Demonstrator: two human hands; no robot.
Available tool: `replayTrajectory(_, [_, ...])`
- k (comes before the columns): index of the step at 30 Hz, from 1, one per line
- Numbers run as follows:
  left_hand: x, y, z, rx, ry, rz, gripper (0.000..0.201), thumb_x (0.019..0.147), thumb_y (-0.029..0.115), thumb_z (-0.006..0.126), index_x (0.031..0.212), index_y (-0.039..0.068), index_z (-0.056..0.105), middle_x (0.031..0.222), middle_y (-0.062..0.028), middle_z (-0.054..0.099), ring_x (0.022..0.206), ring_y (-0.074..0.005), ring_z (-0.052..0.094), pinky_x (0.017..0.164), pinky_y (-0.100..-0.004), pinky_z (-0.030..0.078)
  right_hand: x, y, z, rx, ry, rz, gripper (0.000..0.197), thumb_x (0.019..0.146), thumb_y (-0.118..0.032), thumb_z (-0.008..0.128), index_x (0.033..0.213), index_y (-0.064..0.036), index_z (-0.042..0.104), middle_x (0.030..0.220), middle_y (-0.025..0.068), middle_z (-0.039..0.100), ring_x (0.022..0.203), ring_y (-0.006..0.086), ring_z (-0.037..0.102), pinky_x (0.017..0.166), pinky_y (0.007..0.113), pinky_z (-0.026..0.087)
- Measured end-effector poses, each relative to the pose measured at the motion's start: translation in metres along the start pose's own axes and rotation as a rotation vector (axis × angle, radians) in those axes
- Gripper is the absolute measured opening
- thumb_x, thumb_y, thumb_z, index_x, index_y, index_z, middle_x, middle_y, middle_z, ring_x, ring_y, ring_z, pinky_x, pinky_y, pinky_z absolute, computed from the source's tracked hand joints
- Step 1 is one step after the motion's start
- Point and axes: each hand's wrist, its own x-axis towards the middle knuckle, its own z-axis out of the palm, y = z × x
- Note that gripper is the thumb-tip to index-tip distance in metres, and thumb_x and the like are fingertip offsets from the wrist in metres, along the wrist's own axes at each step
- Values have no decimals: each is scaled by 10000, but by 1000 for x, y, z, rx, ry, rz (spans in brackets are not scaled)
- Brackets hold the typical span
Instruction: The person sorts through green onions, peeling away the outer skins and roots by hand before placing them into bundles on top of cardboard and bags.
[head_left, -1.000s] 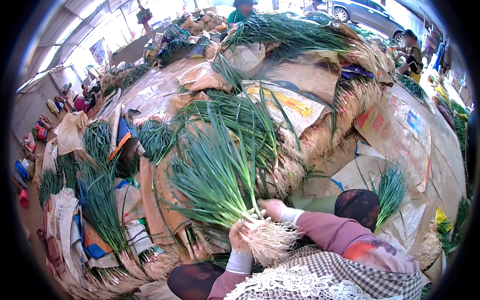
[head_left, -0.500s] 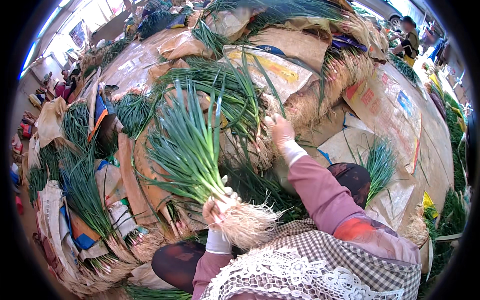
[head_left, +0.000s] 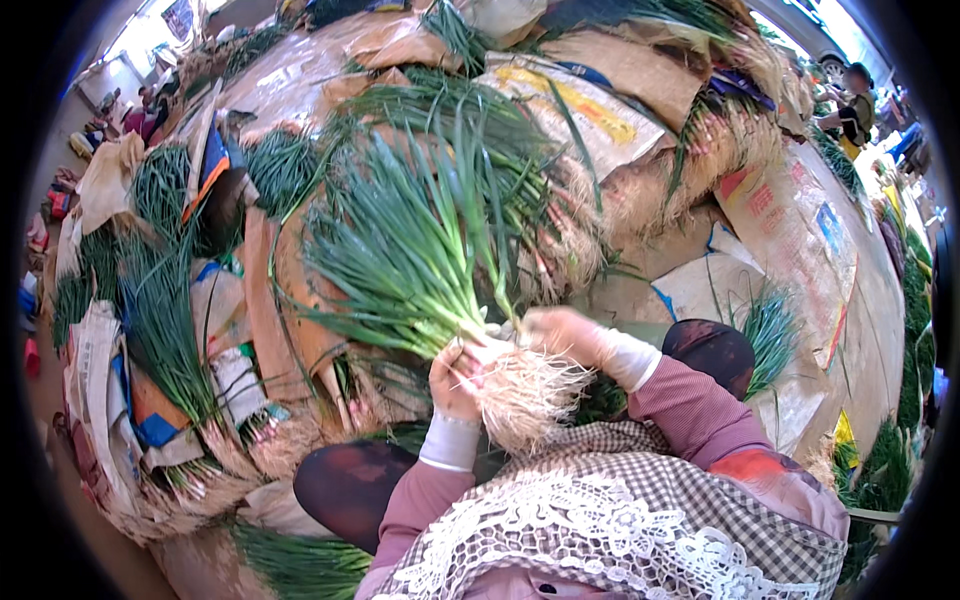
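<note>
A thick bunch of green onions [head_left: 420, 265] leans in front of me, its leaves fanning up and left, its pale bulbs and tangled roots toward me. My left hand [head_left: 456, 382] is closed around the bulb end from the left. At the right side of the bunch, my right hand [head_left: 562, 334] has its fingers closed, slightly blurred, on the base of a thin green onion [head_left: 502, 275] whose leaf rises beside the others. Its fingertips are partly hidden. Just beyond lies a loose pile of green onions [head_left: 565, 235], roots facing right.
Bundles of green onions [head_left: 165, 330] lie on sacks to the left. A rooty heap [head_left: 650, 195] stands ahead right beside a printed sack [head_left: 790, 235]. A small green onion bundle [head_left: 770, 335] rests near my right knee. Another person [head_left: 855, 110] is far right.
My right hand has come from the pile back to the bunch, bringing a green onion alongside it. My left hand has shifted slightly right and up with the bunch. The view has tilted.
</note>
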Motion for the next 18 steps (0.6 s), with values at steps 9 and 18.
replayTrajectory(9, [-8, -7, 41, 237, 419, 163, 128, 731, 125, 498, 736, -1, 525, 527, -64, 513, 395, -125, 480, 384, -193, 419, 44, -8, 19, 717, 0, 132, 374, 775, -274, 543, 1029, -17, 443, 837, 44, 520, 742, 115, 485, 669, 268, 410])
replayTrajectory(18, [-9, -9, 43, 138, 442, 134, 166, 727, 148, 499, 725, -16, 526, 486, -86, 506, 378, -161, 476, 475, -257, 454, 61, -15, 37, 793, 340, 310, 199, 770, -190, 569, 843, -10, 527, 596, 12, 504, 476, 78, 455, 406, 212, 389])
